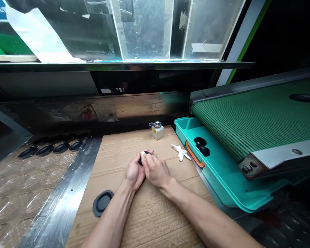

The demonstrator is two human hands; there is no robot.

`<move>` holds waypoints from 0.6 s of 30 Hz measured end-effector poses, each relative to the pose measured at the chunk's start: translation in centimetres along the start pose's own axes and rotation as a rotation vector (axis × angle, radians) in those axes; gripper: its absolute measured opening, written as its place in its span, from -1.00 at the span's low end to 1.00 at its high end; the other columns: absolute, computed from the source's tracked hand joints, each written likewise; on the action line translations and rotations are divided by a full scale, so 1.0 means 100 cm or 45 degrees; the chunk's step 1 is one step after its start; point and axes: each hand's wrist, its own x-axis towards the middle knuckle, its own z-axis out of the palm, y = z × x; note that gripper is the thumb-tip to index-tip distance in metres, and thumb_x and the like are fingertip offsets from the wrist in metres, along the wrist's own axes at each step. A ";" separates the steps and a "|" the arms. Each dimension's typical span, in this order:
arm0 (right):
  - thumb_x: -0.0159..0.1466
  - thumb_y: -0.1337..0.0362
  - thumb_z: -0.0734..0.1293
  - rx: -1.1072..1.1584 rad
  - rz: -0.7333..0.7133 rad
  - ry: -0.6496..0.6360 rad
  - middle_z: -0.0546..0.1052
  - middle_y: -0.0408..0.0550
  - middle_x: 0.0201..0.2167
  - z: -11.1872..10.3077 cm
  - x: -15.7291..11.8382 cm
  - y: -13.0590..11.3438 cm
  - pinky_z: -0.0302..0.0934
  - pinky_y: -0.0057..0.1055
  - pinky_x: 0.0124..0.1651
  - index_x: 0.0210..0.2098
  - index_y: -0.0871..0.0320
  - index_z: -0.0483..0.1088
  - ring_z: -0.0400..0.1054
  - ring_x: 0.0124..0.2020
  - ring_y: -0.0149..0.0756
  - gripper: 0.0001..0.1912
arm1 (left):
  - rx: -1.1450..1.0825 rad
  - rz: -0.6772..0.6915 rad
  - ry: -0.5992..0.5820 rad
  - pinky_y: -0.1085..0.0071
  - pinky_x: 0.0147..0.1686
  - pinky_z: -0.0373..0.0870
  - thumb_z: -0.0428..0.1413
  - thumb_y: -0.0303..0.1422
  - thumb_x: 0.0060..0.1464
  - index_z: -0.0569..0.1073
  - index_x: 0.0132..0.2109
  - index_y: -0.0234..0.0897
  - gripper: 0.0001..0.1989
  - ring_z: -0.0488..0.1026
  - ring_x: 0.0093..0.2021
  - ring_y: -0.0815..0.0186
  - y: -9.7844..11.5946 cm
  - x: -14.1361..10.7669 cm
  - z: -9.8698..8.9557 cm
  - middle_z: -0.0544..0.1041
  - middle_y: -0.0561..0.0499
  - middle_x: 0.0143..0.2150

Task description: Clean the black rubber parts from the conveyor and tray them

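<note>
Over the cardboard sheet point(155, 206), my left hand point(134, 173) is closed round a small black part point(140, 161). My right hand point(156, 169) presses a piece of white cloth point(143, 155) against that part with its fingertips. The two hands touch. A dark grey oval piece point(102, 203) lies on the cardboard beside my left forearm. Beyond the hands stands a small white bottle point(157, 132) with a metal top and its lid flipped up. To the right lies a crumpled white cloth point(181, 152).
A teal bin point(222, 175) with an orange handle holds black oval parts point(202, 150). Above it is a green conveyor belt point(263, 113) carrying a black part point(303, 98). On the left, a clear plastic tray point(20, 186) holds several black parts point(45, 150). A shelf edge point(119, 66) crosses ahead.
</note>
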 end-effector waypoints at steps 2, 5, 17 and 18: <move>0.45 0.16 0.09 0.048 0.127 0.069 0.57 -0.01 -0.20 -0.003 0.004 0.009 0.18 -0.47 -0.27 -0.04 0.12 0.36 0.47 -0.26 -0.26 -0.71 | -0.012 -0.010 -0.007 0.13 0.04 0.48 -0.11 -0.35 0.32 0.46 -0.04 -0.41 -0.70 0.49 0.06 0.10 0.003 -0.001 0.001 0.53 -0.26 0.03; 0.44 0.17 0.12 0.193 0.262 0.227 0.58 -0.01 -0.15 -0.005 0.008 0.025 0.20 -0.47 -0.19 0.02 0.13 0.34 0.47 -0.16 -0.25 -0.72 | -0.068 0.008 0.011 0.05 -0.05 0.51 -0.11 -0.33 0.32 0.42 0.01 -0.36 -0.71 0.51 0.04 0.03 0.013 -0.004 0.002 0.52 -0.28 0.04; 0.37 0.10 0.20 0.236 0.349 0.040 0.60 -0.05 -0.23 0.004 0.007 0.040 0.20 -0.39 -0.20 -0.04 0.05 0.43 0.48 -0.22 -0.19 -0.71 | -0.443 -0.131 -0.130 0.30 -0.06 0.57 -0.19 -0.26 0.36 0.27 0.24 -0.48 -0.53 0.40 0.19 0.03 0.043 -0.022 0.005 0.38 -0.38 0.20; 0.36 0.09 0.20 0.216 0.349 0.026 0.60 -0.05 -0.25 0.004 0.007 0.041 0.19 -0.39 -0.22 -0.04 0.05 0.43 0.48 -0.24 -0.18 -0.71 | -0.459 -0.151 -0.134 0.35 -0.10 0.58 -0.21 -0.24 0.37 0.27 0.24 -0.50 -0.51 0.41 0.18 0.05 0.042 -0.022 0.004 0.38 -0.40 0.20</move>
